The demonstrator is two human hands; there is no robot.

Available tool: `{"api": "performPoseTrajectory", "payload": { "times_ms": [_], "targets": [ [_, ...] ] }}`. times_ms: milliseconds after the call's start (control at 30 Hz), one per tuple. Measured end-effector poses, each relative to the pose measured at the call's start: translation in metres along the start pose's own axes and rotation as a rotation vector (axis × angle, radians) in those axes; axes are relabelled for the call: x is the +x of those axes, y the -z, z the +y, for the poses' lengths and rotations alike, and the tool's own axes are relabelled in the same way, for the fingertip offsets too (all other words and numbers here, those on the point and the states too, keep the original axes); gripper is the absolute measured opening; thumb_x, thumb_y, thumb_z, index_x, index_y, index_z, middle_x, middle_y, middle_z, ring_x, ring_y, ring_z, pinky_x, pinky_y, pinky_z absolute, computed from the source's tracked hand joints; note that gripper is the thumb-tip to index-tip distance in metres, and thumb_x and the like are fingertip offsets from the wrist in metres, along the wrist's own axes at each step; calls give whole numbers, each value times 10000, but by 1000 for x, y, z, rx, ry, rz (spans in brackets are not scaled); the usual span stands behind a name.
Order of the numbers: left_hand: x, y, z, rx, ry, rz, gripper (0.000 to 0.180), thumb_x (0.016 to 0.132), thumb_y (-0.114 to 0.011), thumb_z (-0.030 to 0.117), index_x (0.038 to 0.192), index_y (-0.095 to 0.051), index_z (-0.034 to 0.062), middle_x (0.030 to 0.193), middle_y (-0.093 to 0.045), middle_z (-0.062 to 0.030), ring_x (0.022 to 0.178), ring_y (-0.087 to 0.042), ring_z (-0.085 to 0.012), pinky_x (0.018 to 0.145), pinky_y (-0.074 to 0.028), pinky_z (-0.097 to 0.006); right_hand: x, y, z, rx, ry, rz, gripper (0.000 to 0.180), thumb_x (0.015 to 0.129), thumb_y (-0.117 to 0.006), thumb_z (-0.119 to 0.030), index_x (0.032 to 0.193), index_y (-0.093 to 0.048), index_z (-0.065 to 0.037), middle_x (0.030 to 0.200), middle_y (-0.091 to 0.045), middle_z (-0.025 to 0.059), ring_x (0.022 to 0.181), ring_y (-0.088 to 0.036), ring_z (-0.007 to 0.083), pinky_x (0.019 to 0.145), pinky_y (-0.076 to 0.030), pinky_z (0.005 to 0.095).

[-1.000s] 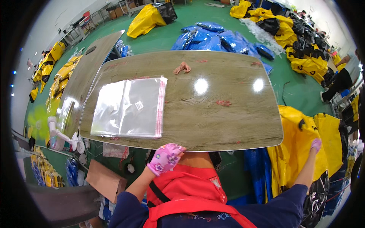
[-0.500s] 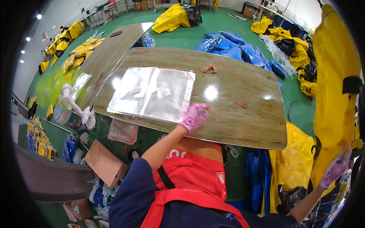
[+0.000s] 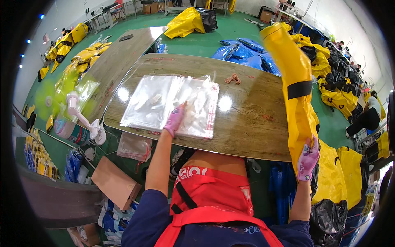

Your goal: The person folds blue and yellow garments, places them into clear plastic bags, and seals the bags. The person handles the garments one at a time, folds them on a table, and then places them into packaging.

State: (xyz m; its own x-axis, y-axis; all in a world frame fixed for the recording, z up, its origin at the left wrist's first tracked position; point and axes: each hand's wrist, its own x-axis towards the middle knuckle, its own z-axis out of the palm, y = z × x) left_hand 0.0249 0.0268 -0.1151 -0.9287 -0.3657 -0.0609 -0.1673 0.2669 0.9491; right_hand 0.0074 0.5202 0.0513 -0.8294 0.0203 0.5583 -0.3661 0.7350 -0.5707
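Here, left hand (image 3: 174,120) flat, fingers spread on clear plastic bags (image 3: 170,105); right hand (image 3: 308,159) clenched around yellow garment (image 3: 294,90), upper end blurred; bag contents indistinct.

A stack of clear plastic bags (image 3: 168,105) with a red strip along one edge lies flat under the left grip (image 3: 175,120). A long yellow garment (image 3: 295,94) with a black band hangs upright above the right grip (image 3: 307,159).
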Motion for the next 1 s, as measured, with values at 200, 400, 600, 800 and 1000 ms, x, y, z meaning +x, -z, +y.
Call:
{"api": "performPoseTrajectory", "payload": {
  "times_ms": [200, 400, 600, 800, 1000],
  "targets": [
    [-12, 45, -4, -568, -67, -35, 521, 1009, -383, 387, 1402, -401, 46, 1382, -468, -172, 1267, -447, -269, 1066, -359, -362, 1, -12, 1, 27, 161, 16, 258, 915, -531, -15, 1166, -570, 33, 1091, -662, 184, 1026, -641, 290, 900, -466, 320],
    [-20, 79, -26, -1302, 175, 38, 452, 984, -431, 347, 1363, -440, 99, 1326, -505, -210, 1133, -520, -382, 965, -430, -527, -11, -22, -2, 71, 137, -109, 277, 895, -533, 15, 1169, -574, 15, 1095, -658, 166, 1030, -636, 287, 905, -466, 322],
    [-34, 94, -30, -1506, 48, -103, 450, 972, -429, 352, 1363, -444, 128, 1380, -449, -226, 1225, -454, -427, 1004, -373, -603, -27, -25, -22, 30, 267, -558, 294, 825, -672, -110, 1095, -599, -20, 1057, -648, 190, 1007, -625, 337, 877, -497, 365],
    [-51, 102, -13, -1463, -127, -175, 462, 944, -493, 351, 1340, -488, 114, 1405, -418, -247, 1265, -416, -448, 1056, -294, -634, -37, -46, -50, -314, 394, -1123, 541, 849, -616, -483, 1197, -561, -72, 1153, -611, 176, 1021, -604, 349, 877, -488, 402],
    [-78, 162, 21, -1230, -71, -301, 474, 968, -442, 416, 1230, -553, 37, 1133, -616, -267, 1035, -605, -422, 900, -471, -579, 6, -95, -100, -401, 585, -1049, 779, 813, -582, -615, 1346, -446, -63, 1335, -486, 184, 1215, -476, 366, 1002, -401, 460]
  ]
}}
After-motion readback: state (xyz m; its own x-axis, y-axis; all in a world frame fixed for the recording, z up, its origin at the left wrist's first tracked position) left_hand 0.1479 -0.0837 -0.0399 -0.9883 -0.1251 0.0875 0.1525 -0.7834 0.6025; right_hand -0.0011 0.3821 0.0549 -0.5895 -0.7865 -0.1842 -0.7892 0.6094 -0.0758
